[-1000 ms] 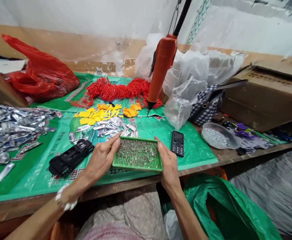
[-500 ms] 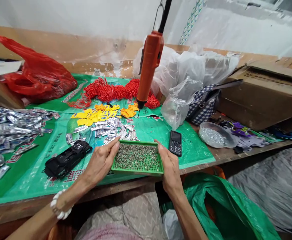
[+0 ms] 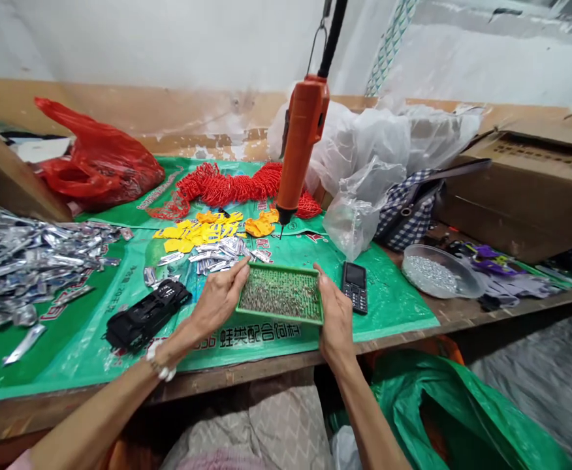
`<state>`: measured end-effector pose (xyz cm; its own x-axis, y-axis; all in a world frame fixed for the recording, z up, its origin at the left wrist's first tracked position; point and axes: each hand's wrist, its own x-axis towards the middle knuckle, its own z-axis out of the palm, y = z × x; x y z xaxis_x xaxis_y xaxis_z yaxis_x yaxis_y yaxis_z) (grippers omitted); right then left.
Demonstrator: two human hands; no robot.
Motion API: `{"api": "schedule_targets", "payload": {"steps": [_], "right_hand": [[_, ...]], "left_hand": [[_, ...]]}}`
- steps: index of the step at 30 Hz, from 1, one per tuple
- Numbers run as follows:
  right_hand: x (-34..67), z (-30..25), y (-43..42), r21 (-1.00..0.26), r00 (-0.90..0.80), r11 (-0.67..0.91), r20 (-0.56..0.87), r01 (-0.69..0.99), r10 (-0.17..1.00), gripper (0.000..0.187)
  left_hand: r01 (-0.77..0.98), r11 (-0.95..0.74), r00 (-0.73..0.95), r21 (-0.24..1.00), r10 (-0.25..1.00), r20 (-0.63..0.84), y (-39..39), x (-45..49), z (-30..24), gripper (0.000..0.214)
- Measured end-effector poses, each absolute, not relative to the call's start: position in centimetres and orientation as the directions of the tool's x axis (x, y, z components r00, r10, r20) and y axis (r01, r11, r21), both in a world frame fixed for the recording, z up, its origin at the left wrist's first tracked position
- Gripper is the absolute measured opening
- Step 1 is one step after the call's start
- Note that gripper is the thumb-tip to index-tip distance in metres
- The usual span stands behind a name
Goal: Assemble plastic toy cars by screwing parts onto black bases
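Green tray (image 3: 281,316) w/ metal pcs (image 3: 266,295) | both hands (image 3: 221,295) (image 3: 335,313) holding ends | sheet (image 3: 394,310) txt: 蛙类配合饲料

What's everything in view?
tray: 1, green, held
metal pieces: many, grey, in tray
plastic part: 1, black, left
strips: many, silver, left, centre
flat pieces: many, yellow, centre
netting: 1, red, back
tool: 1, orange, hanging
phone: 1, black, right
bowl: 1, clear, right
box: 1, brown, right
handled bag: 1, red, left
bags: several, clear, back
checked bag: 1, blue-white, right
sack: 1, green, lower right
sheeting: 1+, green, table
left hand, right hand: 2, on tray
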<state>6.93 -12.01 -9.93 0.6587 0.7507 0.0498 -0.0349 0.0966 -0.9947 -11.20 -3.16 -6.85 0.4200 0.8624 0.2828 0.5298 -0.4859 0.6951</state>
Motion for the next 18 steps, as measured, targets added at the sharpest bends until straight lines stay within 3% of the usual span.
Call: {"api": "schedule_targets", "payload": {"steps": [14,18], "right_hand": [[7.2,-10.8,-12.0,-0.987,0.637,0.093,-0.013,-0.132,0.771,0.067],[7.0,-11.2,-12.1,-0.992,0.625,0.068,-0.014,-0.107,0.78,0.056]], "left_hand": [[0.589,-0.487,0.457,0.645,0.859,0.231,-3.3,-10.9,-5.6,0.058],[0.613,-0.457,0.463,0.644,0.869,0.175,-2.8,-11.2,-5.7,0.055]]}}
